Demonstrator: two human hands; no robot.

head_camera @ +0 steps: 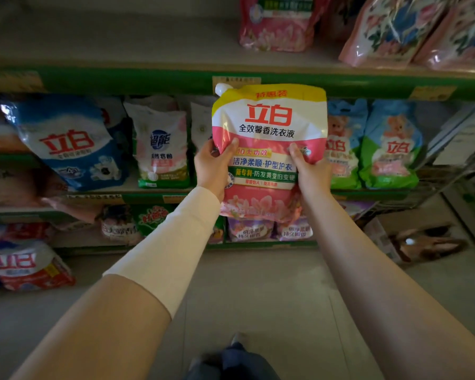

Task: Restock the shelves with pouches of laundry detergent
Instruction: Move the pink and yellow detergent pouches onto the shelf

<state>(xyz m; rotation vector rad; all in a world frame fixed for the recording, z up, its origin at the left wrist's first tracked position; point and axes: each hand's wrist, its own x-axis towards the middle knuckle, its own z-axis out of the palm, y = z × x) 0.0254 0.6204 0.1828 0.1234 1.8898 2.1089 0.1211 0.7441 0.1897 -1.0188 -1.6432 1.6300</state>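
A pink, white and yellow detergent pouch is held upright in the air in front of the shelving, its white spout at the top left corner and its printed face turned toward the camera. It is gripped at mid-height on both sides: the left hand is clamped on the left edge with the thumb laid across the front, and the right hand is clamped on the right edge in the same way. A pale sleeve is worn on the left forearm.

The room is dimly lit. The upper shelf is edged in green, and yellow price labels are fixed along that edge. On it a pink pouch is stood, with floral pouches leaning to the right. On the middle shelf, behind the held pouch, a blue-and-white bag, a white-and-pink bag and blue-and-green bags are ranged side by side. Purple packs are seen on the shelf below, and a red-and-white bag is set low at the left. A plain grey floor is spread beneath the arms.
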